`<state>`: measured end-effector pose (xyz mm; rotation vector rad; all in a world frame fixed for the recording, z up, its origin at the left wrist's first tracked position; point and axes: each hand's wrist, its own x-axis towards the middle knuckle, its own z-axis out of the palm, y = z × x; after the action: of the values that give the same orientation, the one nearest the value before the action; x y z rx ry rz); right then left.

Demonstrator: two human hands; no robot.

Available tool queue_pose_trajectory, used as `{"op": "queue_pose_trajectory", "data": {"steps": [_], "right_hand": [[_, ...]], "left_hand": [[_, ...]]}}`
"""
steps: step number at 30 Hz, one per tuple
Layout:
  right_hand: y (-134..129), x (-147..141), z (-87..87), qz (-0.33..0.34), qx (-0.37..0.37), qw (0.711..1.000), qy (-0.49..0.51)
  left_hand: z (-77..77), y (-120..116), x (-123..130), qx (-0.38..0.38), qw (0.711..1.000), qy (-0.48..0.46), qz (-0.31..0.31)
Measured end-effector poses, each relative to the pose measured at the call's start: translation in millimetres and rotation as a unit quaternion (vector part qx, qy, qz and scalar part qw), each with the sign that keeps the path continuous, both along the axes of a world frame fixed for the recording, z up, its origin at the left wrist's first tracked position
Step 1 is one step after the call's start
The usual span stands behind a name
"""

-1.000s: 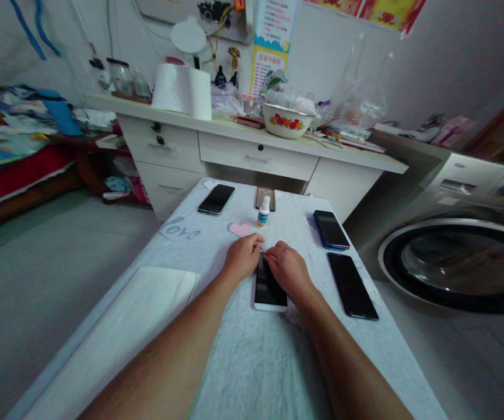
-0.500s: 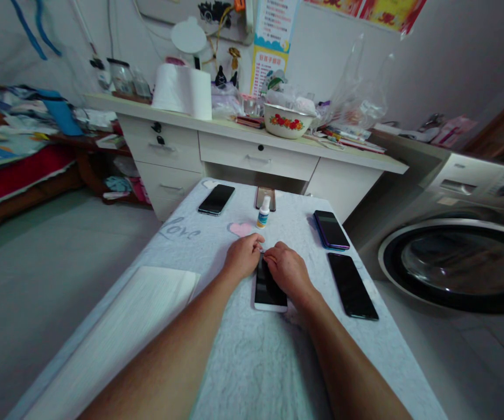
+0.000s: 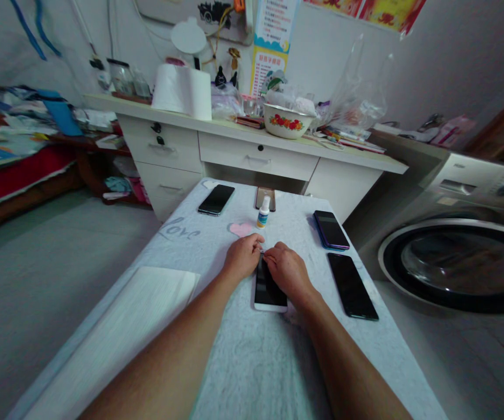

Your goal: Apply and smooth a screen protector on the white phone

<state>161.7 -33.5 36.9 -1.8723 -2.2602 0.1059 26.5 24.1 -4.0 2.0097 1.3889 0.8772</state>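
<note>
A white-framed phone point(image 3: 270, 290) with a dark screen lies face up on the cloth-covered table point(image 3: 252, 361). At its far left corner is my left hand point(image 3: 244, 255), its fingers curled. My right hand point(image 3: 287, 269) rests over the phone's far right part with bent fingers pressed together. The fingertips of both hands nearly meet at the far edge; whatever they pinch there is too small to make out. Just beyond them a small white spray bottle point(image 3: 263, 212) stands upright, in front of a brown-gold phone or case point(image 3: 271, 197).
A black phone point(image 3: 216, 199) lies at the far left. On the right are a stack of phones point(image 3: 331, 229) and a large black phone point(image 3: 352, 286). A pale folded sheet point(image 3: 133, 326) covers the left side. Behind stands a white desk point(image 3: 230, 150); a washing machine point(image 3: 457, 233) is at right.
</note>
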Motion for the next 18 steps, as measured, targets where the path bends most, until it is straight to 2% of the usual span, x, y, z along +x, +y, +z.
{"op": "queue_pose_trajectory", "data": {"steps": [8, 18], "right_hand": [[0.9, 1.1, -2.8, 0.007, 0.009, 1.0, 0.0], [-3.3, 0.2, 5.0, 0.022, -0.019, 1.0, -0.005]], "left_hand": [[-4.3, 1.2, -0.7, 0.005, 1.0, 0.001, -0.003], [1.8, -0.7, -0.2, -0.005, 1.0, 0.005, -0.002]]}}
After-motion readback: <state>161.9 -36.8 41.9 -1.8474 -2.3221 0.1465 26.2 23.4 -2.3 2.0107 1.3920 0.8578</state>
